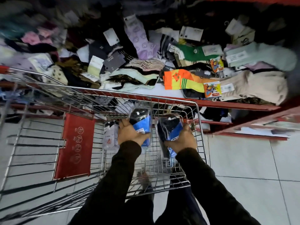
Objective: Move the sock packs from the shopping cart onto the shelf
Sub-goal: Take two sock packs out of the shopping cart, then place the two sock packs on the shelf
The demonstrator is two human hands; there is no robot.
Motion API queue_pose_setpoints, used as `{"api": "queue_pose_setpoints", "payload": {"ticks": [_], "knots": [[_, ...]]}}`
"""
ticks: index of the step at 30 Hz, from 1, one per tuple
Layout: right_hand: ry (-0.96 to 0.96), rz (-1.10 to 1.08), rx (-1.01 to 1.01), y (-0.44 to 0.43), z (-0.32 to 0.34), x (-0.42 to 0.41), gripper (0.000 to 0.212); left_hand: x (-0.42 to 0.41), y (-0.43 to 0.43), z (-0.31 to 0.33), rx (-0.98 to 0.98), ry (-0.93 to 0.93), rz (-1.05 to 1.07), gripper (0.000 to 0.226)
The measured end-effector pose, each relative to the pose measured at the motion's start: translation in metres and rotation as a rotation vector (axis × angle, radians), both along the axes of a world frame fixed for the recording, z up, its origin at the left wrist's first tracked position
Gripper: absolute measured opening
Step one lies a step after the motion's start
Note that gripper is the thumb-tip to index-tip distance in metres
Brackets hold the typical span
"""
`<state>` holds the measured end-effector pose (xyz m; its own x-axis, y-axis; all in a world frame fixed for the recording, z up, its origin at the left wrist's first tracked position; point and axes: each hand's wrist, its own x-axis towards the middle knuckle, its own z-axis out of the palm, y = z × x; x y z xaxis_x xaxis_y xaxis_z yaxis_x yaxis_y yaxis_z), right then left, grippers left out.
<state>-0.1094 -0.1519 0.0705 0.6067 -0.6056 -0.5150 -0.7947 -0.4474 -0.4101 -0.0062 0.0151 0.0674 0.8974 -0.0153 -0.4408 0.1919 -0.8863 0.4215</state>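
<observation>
Pale floor tiles (243,159) run under everything, and a red-edged shelf (227,103) crosses the upper part of the view, heaped with loose socks (142,46) of many colours: lilac, green, orange and yellow, beige, black, many with white card tags. Blur smears the far left of the heap.

Against the shelf's front edge stands a wire shopping cart (162,98) with a red plastic flap (74,145) lying folded down in its left part. Little is left in its basket: one clear pack with pale contents (110,137) leans near the left side, and something dark lies on the wire bottom, too blurred to name.

Two sock packs are held up above the basket, just below the cart's far rim. Each is a clear glossy bag with dark socks inside and a bright blue card band. The left hand (129,133) is closed around the left sock pack (141,122), fingers wrapped under its lower end. The right hand (182,138) grips the right sock pack (170,129) the same way from its right side. Both arms wear dark sleeves (203,176).
</observation>
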Motion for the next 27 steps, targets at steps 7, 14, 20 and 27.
{"api": "queue_pose_setpoints", "payload": {"ticks": [7, 14, 20, 27], "knots": [[-0.471, -0.002, -0.063, 0.007, 0.11, 0.006, 0.106, 0.006, 0.024, 0.113, -0.235, -0.337, 0.005, 0.109], [-0.956, 0.001, -0.198, -0.009, 0.221, 0.046, 0.105, 0.036, 0.008, 0.235, -0.453, -0.774, -0.041, 0.106], [-1.274, -0.04, -0.288, -0.031, 0.293, 0.08, 0.097, 0.067, -0.024, 0.301, -0.736, -0.952, -0.096, 0.101], [-1.443, -0.162, -0.419, -0.064, 0.343, 0.147, 0.105, 0.122, -0.089, 0.356, -0.854, -0.975, -0.14, 0.108]]}}
